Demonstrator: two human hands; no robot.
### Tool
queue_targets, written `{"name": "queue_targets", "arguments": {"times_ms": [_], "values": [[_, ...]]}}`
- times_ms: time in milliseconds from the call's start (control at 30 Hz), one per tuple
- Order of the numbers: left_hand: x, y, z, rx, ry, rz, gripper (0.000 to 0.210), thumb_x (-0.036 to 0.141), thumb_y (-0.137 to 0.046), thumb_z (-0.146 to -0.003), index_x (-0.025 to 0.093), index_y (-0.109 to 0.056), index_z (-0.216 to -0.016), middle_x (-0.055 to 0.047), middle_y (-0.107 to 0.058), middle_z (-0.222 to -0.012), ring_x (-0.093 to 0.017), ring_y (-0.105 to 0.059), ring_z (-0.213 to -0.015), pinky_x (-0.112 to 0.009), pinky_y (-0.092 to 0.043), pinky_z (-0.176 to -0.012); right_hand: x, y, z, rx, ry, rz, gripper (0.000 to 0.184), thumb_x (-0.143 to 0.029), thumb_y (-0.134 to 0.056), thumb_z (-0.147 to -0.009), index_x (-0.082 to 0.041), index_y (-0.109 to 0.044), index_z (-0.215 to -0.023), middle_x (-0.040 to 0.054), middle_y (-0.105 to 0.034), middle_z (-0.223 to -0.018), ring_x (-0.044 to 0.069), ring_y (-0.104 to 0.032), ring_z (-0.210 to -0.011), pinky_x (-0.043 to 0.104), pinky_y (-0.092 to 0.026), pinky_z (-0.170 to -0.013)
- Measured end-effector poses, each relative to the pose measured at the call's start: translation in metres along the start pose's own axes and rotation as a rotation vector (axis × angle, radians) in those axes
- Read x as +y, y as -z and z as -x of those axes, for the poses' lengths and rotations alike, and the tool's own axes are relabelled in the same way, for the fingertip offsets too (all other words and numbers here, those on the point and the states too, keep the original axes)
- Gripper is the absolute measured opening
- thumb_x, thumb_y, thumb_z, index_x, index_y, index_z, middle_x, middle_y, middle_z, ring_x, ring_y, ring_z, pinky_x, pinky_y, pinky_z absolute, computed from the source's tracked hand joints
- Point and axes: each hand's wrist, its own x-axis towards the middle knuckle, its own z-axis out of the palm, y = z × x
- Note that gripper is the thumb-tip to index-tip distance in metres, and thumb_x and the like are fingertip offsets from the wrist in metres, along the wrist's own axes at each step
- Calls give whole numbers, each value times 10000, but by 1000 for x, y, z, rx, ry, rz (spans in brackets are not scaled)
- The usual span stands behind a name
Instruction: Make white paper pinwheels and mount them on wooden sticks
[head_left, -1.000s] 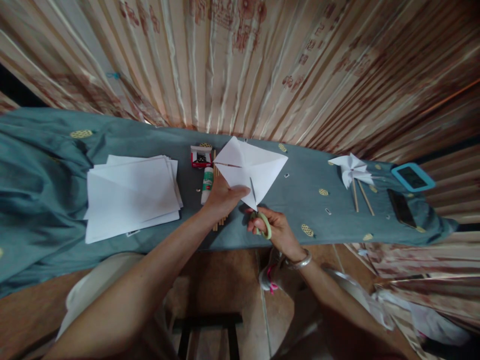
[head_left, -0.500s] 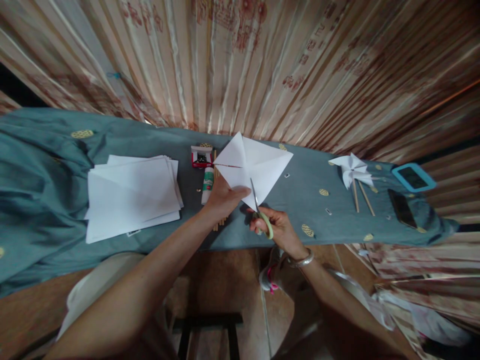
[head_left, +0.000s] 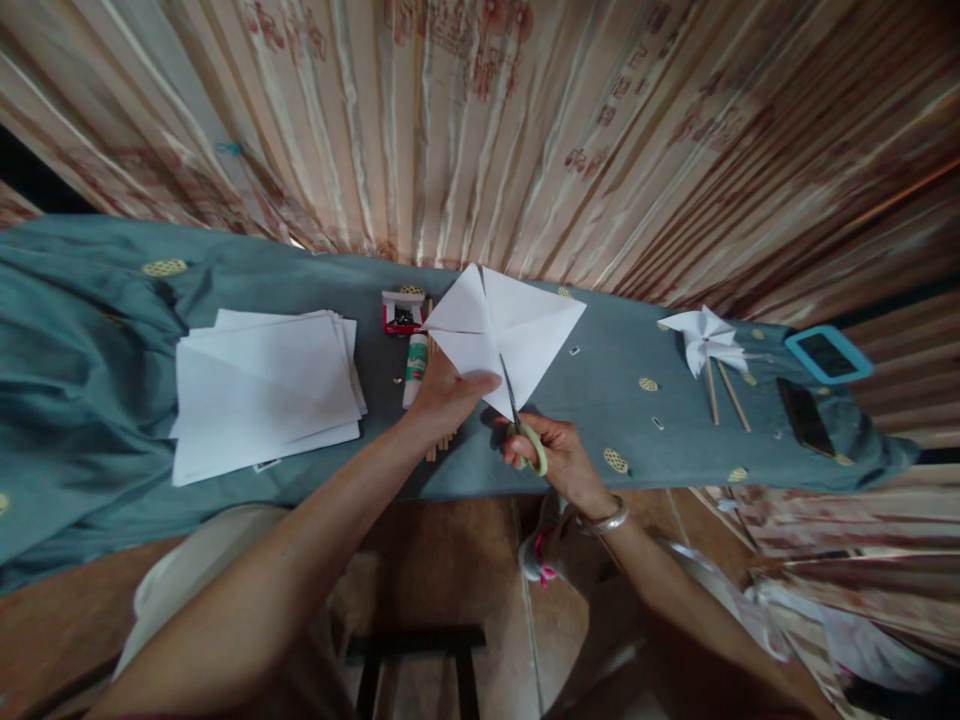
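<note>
A white square of paper (head_left: 529, 315), turned corner-up and slit from its top and left corners toward the middle, is held over the table. My left hand (head_left: 454, 392) grips its lower left edge, thumb on top and fingers hidden beneath. My right hand (head_left: 551, 448) is closed round the green handles of the scissors (head_left: 531, 447). Their blades lie at the paper's bottom corner, pointing up toward its middle. Under my left hand are thin wooden sticks (head_left: 442, 446), partly covered. Just left of the paper sit a glue stick (head_left: 416, 362) and an open red box (head_left: 403, 316) with small dark contents.
A stack of white paper (head_left: 266, 395) lies on the left of the cloth-covered table (head_left: 622, 350). To the right are paper pinwheels (head_left: 706, 340) on sticks, a phone (head_left: 804, 415) and a blue-framed tablet (head_left: 829, 355). A curtain (head_left: 450, 150) hangs along the far edge.
The slits at the paper's top and left corners gape slightly differently, and its left flap has shifted a little left. Both hands and the scissors stay almost in place.
</note>
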Motion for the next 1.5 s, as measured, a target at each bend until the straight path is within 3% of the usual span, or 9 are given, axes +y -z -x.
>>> {"name": "queue_targets", "arguments": {"times_ms": [267, 867, 1233, 1500], "values": [[-5, -1, 0, -3, 31, -21, 258, 212, -682, -560, 173, -569, -789, 0, -607, -733, -161, -559, -668, -286, -465, -645, 5, 4, 0, -50, -62, -74, 552, -567, -830, -576, -184, -630, -920, -11, -696, -636, 87, -569, -498, 211, -469, -496], [-8, -1, 1, -20, 58, -8, 252, 201, -699, -549, 168, -588, -773, -22, -653, -797, -191, -609, -752, -321, -494, -724, 2, 5, -2, -24, -39, -40, 484, -583, -808, -598, -174, -634, -790, -19, -670, -605, 81, -556, -489, 212, -462, -491], [-7, -2, 2, -26, 70, -22, 216, 173, -696, -552, 170, -605, -747, -17, -668, -753, -183, -604, -705, -303, -502, -666, 3, 7, -3, -16, -37, -40, 477, -572, -816, -592, -169, -646, -784, -13, -671, -586, 77, -535, -469, 208, -439, -472], [-12, -2, 3, -56, 38, -26, 278, 172, -691, -552, 161, -622, -821, -28, -666, -827, -199, -606, -779, -336, -496, -757, 2, 8, -2, -27, -1, -6, 440, -571, -789, -639, -168, -637, -729, -1, -666, -597, 79, -526, -479, 210, -441, -480]]}}
